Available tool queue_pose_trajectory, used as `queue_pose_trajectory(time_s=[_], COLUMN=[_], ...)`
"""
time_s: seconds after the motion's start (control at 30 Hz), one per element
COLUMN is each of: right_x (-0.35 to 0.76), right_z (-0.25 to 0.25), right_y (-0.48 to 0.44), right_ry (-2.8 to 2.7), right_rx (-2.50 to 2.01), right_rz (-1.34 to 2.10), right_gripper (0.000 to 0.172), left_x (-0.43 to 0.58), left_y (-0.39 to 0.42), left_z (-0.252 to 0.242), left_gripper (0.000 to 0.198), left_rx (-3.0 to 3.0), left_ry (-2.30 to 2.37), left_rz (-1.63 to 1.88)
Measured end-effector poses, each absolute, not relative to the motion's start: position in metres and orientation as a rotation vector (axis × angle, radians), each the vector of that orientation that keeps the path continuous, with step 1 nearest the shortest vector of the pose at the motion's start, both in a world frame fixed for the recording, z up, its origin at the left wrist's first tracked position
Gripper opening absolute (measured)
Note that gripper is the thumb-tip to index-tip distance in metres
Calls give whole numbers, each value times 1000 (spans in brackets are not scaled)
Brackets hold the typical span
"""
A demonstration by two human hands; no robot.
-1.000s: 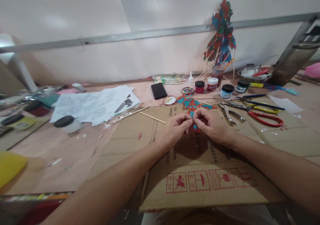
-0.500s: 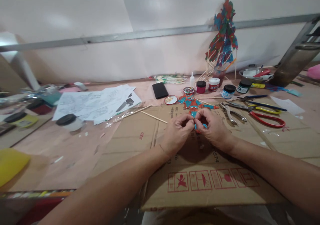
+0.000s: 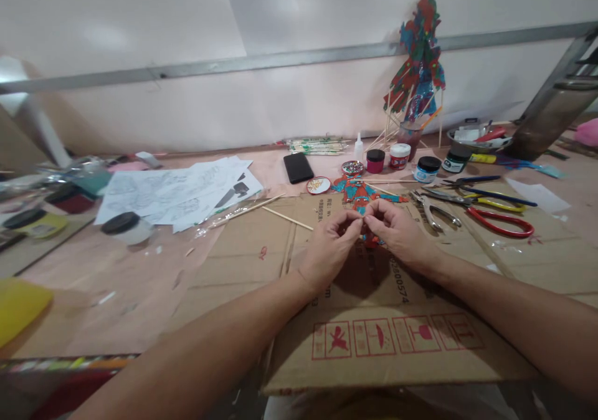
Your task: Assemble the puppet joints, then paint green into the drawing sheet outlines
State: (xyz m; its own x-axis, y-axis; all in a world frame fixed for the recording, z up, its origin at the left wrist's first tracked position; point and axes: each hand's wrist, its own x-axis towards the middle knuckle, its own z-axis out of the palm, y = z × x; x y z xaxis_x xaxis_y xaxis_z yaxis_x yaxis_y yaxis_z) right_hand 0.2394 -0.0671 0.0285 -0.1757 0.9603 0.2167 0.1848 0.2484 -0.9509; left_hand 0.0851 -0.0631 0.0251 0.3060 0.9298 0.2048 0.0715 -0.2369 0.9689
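Note:
My left hand [image 3: 337,240] and my right hand [image 3: 396,233] meet with thumbs and forefingers pinched together. Whatever sits between their fingertips is too small to make out. Under and behind them lies a painted orange and blue cut-out figure [image 3: 359,193], partly hidden by the fingers. It rests on a flattened cardboard sheet [image 3: 252,283] with printed red symbols. Just beyond the figure are a shallow lid of gold beads [image 3: 318,186] and a small dish of mixed shiny bits [image 3: 352,168]. Pliers [image 3: 436,211] lie to the right of my right hand.
Red-handled cutters [image 3: 502,222] lie at the right. Paint jars [image 3: 400,156], a glue bottle [image 3: 358,147] and a black phone [image 3: 298,168] stand or lie behind. Painted figures on sticks [image 3: 423,65] rise from a cup. Drawing sheets [image 3: 159,186] and a black-lidded jar [image 3: 126,228] are at left.
My fingertips have drawn closer together and shifted slightly, still pinched above the figure. The tools and jars stay where they were; the view has moved a little.

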Motion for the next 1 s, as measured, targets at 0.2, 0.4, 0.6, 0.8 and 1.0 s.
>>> queue_pose_trajectory(time_s=[0.2,0.4,0.6,0.8,1.0], right_x=[238,241,242,241,242], right_z=[29,28,31,33,29], right_y=[-70,-70,-70,-70,-71], right_ry=[-1595,-1682,-1645,-1600,-1668], right_rx=[-1108,-1136,-1152,-1141,-1092], right_rz=[1071,1007,1024,1071,992], right_gripper=[15,12,11,12,10], left_x=[85,78,77,80,78], left_y=[-60,-59,-58,-54,-55], left_z=[21,30,28,23,28], left_gripper=[17,12,18,20,16], left_rx=[1510,1918,1847,1633,1736], left_ry=[933,1098,970,890,939], left_rz=[1096,1042,1045,1025,1023])
